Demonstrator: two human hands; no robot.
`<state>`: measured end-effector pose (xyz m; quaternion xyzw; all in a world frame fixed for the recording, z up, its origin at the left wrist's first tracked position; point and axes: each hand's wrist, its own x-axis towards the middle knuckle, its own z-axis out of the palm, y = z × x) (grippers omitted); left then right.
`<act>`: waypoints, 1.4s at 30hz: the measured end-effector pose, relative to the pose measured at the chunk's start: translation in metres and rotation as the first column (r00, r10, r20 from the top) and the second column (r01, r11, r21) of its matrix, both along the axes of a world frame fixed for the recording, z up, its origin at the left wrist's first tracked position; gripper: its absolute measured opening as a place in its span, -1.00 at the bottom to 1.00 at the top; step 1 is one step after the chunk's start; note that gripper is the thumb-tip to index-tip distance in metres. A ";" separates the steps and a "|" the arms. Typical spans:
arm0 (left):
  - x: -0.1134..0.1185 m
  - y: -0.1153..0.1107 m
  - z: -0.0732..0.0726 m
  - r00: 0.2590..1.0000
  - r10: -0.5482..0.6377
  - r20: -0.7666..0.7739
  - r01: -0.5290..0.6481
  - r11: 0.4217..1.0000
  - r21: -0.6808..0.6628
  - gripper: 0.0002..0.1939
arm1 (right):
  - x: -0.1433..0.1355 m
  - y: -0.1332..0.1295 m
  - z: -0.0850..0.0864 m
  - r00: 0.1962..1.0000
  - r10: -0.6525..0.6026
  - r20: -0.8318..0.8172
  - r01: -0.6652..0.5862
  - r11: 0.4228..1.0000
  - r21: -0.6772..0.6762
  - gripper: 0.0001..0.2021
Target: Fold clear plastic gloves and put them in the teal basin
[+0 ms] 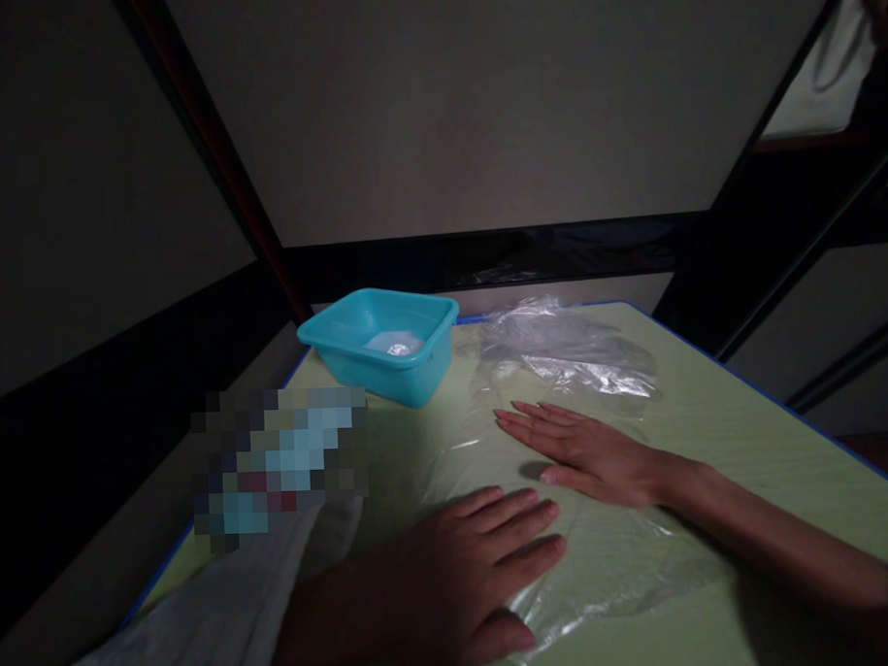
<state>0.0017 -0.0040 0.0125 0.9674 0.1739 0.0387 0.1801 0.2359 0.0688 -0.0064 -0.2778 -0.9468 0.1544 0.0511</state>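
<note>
A clear plastic sheet or bag point(597, 551) lies spread over the light green table, its far part crumpled into shiny folds. My left hand point(467, 575) rests near the front of it, palm down, fingers spread and pointing right. Farther forward, my right hand point(594, 454) lies flat on the plastic with its fingers stretched toward the left. Neither hand grips anything. Beyond the hands, at the back left, stands a turquoise plastic basin point(416, 378) with something whitish and shiny inside.
The table point(753, 429) has a blue edge and stands against pale panels point(480, 108) with dark trim. A blurred-out item point(288, 465) lies at the table's left side, close to my left sleeve point(221, 613). A white bag-like object point(828, 77) shows at the upper right.
</note>
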 end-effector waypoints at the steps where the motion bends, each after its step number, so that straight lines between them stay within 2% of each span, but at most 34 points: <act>1: 0.000 0.000 0.000 1.000 0.000 0.004 0.000 1.000 -0.005 -0.43 | 0.003 0.003 -0.001 1.000 -0.015 -0.005 0.015 1.000 0.006 -0.40; 6: 0.000 0.000 -0.001 1.000 0.005 0.015 -0.005 1.000 -0.020 -0.42 | 0.010 0.012 -0.005 0.996 -0.080 -0.035 0.080 0.997 0.014 -0.42; 12: -0.001 0.000 -0.003 1.000 0.008 0.009 -0.008 1.000 0.013 -0.43 | 0.018 0.025 -0.010 0.980 -0.201 -0.010 0.201 0.978 0.054 -0.35; 16: -0.002 0.001 -0.006 0.999 -0.001 0.042 0.000 0.999 0.037 -0.43 | 0.017 0.021 -0.001 0.957 -0.278 -0.076 0.282 0.958 0.049 -0.36; 18: -0.002 0.001 -0.007 0.999 -0.013 0.049 0.010 0.998 0.054 -0.43 | 0.007 0.011 0.009 0.973 -0.207 -0.104 0.211 0.977 0.038 -0.36; 20: -0.001 0.001 -0.008 0.998 -0.018 0.052 0.014 0.997 0.077 -0.44 | -0.011 -0.002 0.018 0.992 -0.035 -0.118 0.037 0.999 0.014 -0.36; 22: 0.000 0.000 -0.009 0.999 -0.008 0.046 0.004 0.995 0.098 -0.43 | -0.030 -0.011 0.021 0.988 0.129 -0.088 -0.133 0.991 -0.035 -0.35; 24: 0.000 -0.001 -0.008 0.999 0.016 0.031 -0.020 0.994 0.110 -0.43 | -0.044 -0.012 0.018 0.978 0.207 -0.021 -0.208 0.974 -0.085 -0.34; 27: 0.000 -0.002 -0.007 1.000 0.011 0.018 -0.012 0.995 0.102 -0.44 | -0.047 0.002 0.009 0.983 0.180 0.020 -0.178 0.981 -0.071 -0.37; 33: -0.001 -0.001 -0.002 0.999 0.009 0.050 -0.011 0.999 0.040 -0.44 | -0.033 0.035 0.000 0.996 0.075 0.043 -0.076 0.997 0.020 -0.35; 42: -0.002 0.000 -0.004 0.998 -0.001 0.064 0.001 1.000 -0.011 -0.40 | -0.034 0.036 -0.003 0.999 0.019 0.027 -0.020 0.999 0.029 -0.39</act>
